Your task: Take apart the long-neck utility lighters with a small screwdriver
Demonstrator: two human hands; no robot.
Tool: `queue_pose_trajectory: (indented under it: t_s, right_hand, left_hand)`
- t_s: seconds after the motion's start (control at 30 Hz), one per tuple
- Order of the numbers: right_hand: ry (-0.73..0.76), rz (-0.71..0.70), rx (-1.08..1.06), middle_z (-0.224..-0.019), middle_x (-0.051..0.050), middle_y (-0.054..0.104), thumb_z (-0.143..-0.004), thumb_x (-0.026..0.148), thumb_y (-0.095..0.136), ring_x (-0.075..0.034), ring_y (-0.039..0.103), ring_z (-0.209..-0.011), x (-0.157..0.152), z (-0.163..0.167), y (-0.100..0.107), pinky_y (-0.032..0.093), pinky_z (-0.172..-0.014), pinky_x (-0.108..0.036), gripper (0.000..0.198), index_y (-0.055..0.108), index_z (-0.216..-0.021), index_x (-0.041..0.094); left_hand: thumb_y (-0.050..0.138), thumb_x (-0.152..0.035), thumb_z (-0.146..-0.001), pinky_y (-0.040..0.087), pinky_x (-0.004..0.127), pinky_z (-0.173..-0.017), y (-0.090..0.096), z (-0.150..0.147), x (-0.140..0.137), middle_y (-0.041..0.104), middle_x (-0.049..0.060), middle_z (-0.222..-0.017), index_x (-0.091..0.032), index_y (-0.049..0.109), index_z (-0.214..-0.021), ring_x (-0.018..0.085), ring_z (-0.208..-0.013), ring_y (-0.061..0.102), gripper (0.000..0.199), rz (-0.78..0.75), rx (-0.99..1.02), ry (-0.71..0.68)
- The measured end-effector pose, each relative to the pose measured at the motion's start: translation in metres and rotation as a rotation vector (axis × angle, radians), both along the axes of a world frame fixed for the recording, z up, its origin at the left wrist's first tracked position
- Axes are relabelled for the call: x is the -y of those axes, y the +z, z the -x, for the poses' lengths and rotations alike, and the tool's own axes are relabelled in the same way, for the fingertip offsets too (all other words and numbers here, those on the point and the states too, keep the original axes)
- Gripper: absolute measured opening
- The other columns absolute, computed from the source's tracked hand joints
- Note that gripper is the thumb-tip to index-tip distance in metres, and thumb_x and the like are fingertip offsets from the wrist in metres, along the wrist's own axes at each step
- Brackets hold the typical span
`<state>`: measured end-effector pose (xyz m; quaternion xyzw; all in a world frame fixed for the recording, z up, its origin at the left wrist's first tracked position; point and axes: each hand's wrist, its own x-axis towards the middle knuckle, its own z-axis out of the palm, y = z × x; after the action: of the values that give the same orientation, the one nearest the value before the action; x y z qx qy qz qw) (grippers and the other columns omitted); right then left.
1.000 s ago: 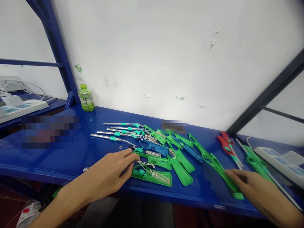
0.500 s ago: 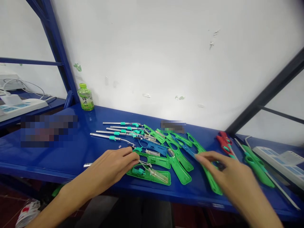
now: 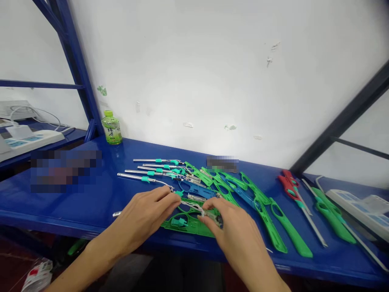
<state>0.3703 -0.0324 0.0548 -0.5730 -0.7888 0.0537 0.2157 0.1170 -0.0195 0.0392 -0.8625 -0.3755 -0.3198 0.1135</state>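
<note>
My left hand [image 3: 152, 211] is closed in a pinch at the left end of an open green lighter shell half [image 3: 190, 229]. Thin white wires [image 3: 190, 205] run from its fingertips toward my right hand. My right hand [image 3: 235, 229] pinches a clear lighter fuel tank [image 3: 211, 213] above that shell, partly hidden by the fingers. A teal trigger [image 3: 179, 222] lies in the shell. The tip of a metal tube [image 3: 116, 213] shows left of my left wrist; the rest is hidden behind the arm.
Several metal tubes with teal parts [image 3: 147, 179] lie behind my left hand. Blue shell halves [image 3: 196, 189] and green ones [image 3: 291, 231] spread rightward. Red lighters [image 3: 288, 186] and green lighters [image 3: 334, 219] lie far right. A green bottle [image 3: 111, 129] stands at the back left.
My right hand has moved left from the blue shell half to the fuel tank and now pinches it, lifted from the shell. My left hand has stayed nearly in place.
</note>
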Motion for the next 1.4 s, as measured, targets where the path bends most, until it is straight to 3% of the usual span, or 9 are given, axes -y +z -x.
queue_pose_trajectory:
  t_s: [0.17,0.3,0.47,0.6,0.77,0.87,1.0,1.2,1.4]
  right_hand:
    - [0.049,-0.089,-0.032,-0.086,0.007,0.085,-0.102,0.027,0.079,-0.026,0.08,-0.065,0.006,-0.026,0.006,0.036,-0.053,-0.03,0.007,0.077,-0.103,0.034]
    - [-0.052,-0.145,-0.087,-0.092,0.004,0.087,-0.105,0.04,0.07,-0.026,0.076,-0.058,0.004,-0.051,0.014,0.036,-0.052,-0.032,0.011,0.078,-0.103,0.033]
    - [0.051,-0.04,-0.304,-0.087,0.004,0.083,-0.115,0.049,0.055,-0.019,0.064,-0.053,0.005,-0.049,0.023,0.041,-0.058,-0.032,0.032,0.08,-0.106,0.031]
    - [0.151,0.086,-0.38,-0.092,0.002,0.082,-0.118,0.047,0.05,-0.019,0.072,-0.073,0.007,-0.035,0.025,0.043,-0.065,-0.029,0.037,0.078,-0.102,0.028]
    - [0.226,0.237,-0.441,-0.084,0.003,0.076,-0.119,0.052,0.047,-0.015,0.049,-0.056,0.003,-0.026,0.029,0.032,-0.057,-0.031,0.044,0.078,-0.102,0.026]
    - [0.269,0.3,-0.494,-0.091,0.002,0.079,-0.119,0.052,0.048,-0.016,0.056,-0.064,0.0,-0.022,0.029,0.035,-0.063,-0.03,0.048,0.076,-0.091,0.025]
    - [0.345,0.361,-0.531,-0.096,0.0,0.08,-0.119,0.052,0.052,-0.02,0.068,-0.087,-0.002,-0.016,0.027,0.04,-0.074,-0.029,0.052,0.075,-0.081,0.024]
    - [0.444,0.417,-0.519,-0.079,0.004,0.071,-0.119,0.044,0.056,-0.015,0.057,-0.073,0.003,-0.005,0.028,0.035,-0.071,-0.029,0.049,0.075,-0.08,0.022]
    - [0.434,0.421,-0.502,-0.074,0.006,0.067,-0.118,0.037,0.061,-0.012,0.053,-0.067,0.008,0.0,0.031,0.032,-0.067,-0.028,0.045,0.074,-0.078,0.022]
  left_hand:
    - [0.042,-0.028,-0.122,0.046,0.026,-0.065,0.015,0.028,-0.002,0.068,-0.003,-0.09,-0.024,0.067,-0.107,0.013,-0.071,0.067,0.03,-0.063,0.073,0.067]
    - [0.047,-0.032,-0.119,0.049,0.028,-0.072,0.028,0.056,-0.01,0.071,0.0,-0.092,-0.022,0.065,-0.106,0.017,-0.077,0.07,0.025,-0.088,0.136,0.218]
    - [0.041,-0.04,-0.121,0.049,0.031,-0.069,0.004,0.06,-0.033,0.076,0.004,-0.099,-0.023,0.072,-0.108,0.022,-0.083,0.074,0.037,-0.022,0.057,0.252]
    - [0.045,-0.039,-0.119,0.053,0.034,-0.075,-0.021,0.057,-0.049,0.08,0.006,-0.101,-0.024,0.078,-0.108,0.026,-0.088,0.077,0.038,0.05,-0.003,0.203]
    - [0.055,-0.035,-0.114,0.057,0.041,-0.085,-0.03,0.058,-0.054,0.083,0.008,-0.102,-0.023,0.083,-0.111,0.03,-0.093,0.077,0.031,0.097,0.012,0.146]
    - [0.059,-0.032,-0.112,0.057,0.044,-0.092,-0.023,0.047,-0.043,0.082,0.009,-0.107,-0.022,0.082,-0.116,0.031,-0.1,0.075,0.026,0.085,0.085,0.085]
    - [0.057,-0.028,-0.116,0.061,0.03,-0.091,-0.002,0.018,-0.011,0.08,0.005,-0.111,-0.025,0.078,-0.122,0.019,-0.102,0.075,0.021,0.108,0.215,-0.068]
    - [0.069,-0.022,-0.112,0.06,0.018,-0.088,0.018,-0.013,0.019,0.079,0.0,-0.109,-0.027,0.08,-0.113,0.012,-0.097,0.076,0.012,0.276,0.412,-0.345]
    - [0.075,-0.016,-0.106,0.06,0.018,-0.086,0.023,-0.015,0.021,0.082,-0.003,-0.101,-0.027,0.081,-0.103,0.011,-0.09,0.078,0.013,0.371,0.512,-0.345]
